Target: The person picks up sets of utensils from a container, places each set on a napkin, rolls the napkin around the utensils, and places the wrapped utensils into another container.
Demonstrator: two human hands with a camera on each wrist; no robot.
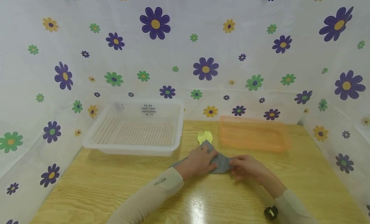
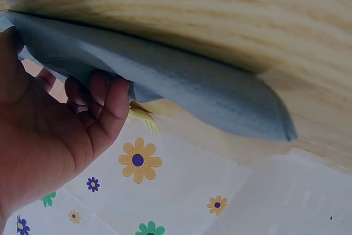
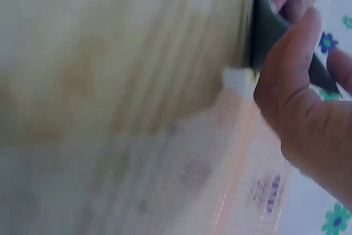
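A folded grey cloth (image 1: pixel 221 163) lies on the wooden table, one pointed corner facing the back. My left hand (image 1: pixel 200 160) rests on it with fingers spread and slightly bent, seen closer in the left wrist view beside the cloth's long folded edge (image 2: pixel 209 92). A yellow-green fork (image 1: pixel 200 137) and spoon (image 1: pixel 208 136) stick out from beneath the back corner, their handles hidden. My right hand (image 1: pixel 250 168) is at the cloth's right corner, fingertips right at its edge. In the right wrist view its thumb is straight and stands apart from the finger beside it.
A white perforated basket (image 1: pixel 170 149) stands at the back left. An orange tray (image 1: pixel 254 147) sits at the back right. Flower-patterned sheeting (image 1: pixel 179 50) hangs behind and along both sides of the table (image 1: pixel 144 188). A small black object (image 1: pixel 271 213) is by my right sleeve.
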